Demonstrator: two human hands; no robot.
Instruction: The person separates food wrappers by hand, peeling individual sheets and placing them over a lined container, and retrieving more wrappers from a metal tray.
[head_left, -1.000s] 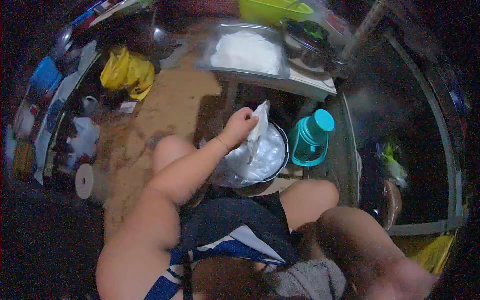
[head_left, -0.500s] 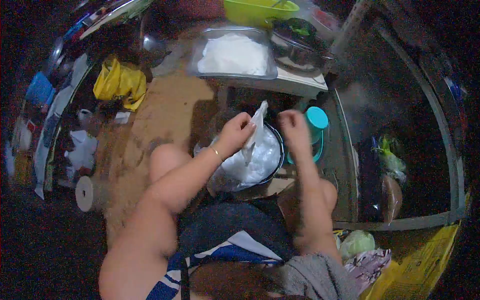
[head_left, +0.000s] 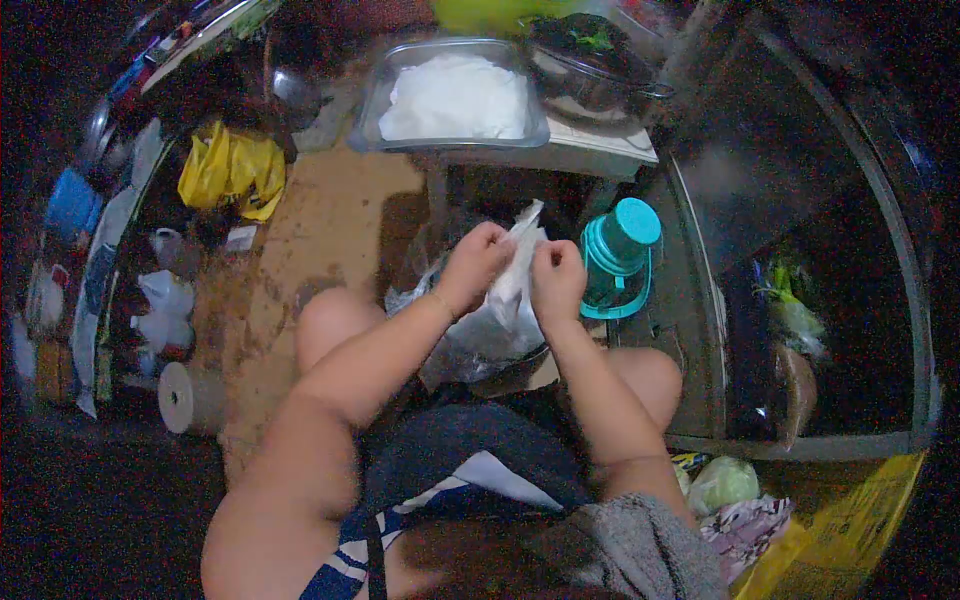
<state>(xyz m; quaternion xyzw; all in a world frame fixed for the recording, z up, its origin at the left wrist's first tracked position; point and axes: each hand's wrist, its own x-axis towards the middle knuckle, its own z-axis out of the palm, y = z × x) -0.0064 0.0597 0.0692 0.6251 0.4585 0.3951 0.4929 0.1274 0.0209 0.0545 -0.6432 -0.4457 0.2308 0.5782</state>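
My left hand pinches one side of a thin whitish plastic bag. On its other side my right hand has its fingers closed at the edge of the same bag. The bag's pointed top sticks up between the two hands. Just below them, between my knees, stands a round container lined with clear plastic; my hands and arms cover much of it, and its contents are hard to make out.
A clear plastic tub of white material sits on a low white table, beside a dark pot. Teal plastic containers stand right of my hands. Cardboard, a yellow bag and a white roll lie left.
My right hand has come in leftward and down, from apart to the bag's edge. The bag's gathered top has spread wider between my hands. My left hand keeps its grip.
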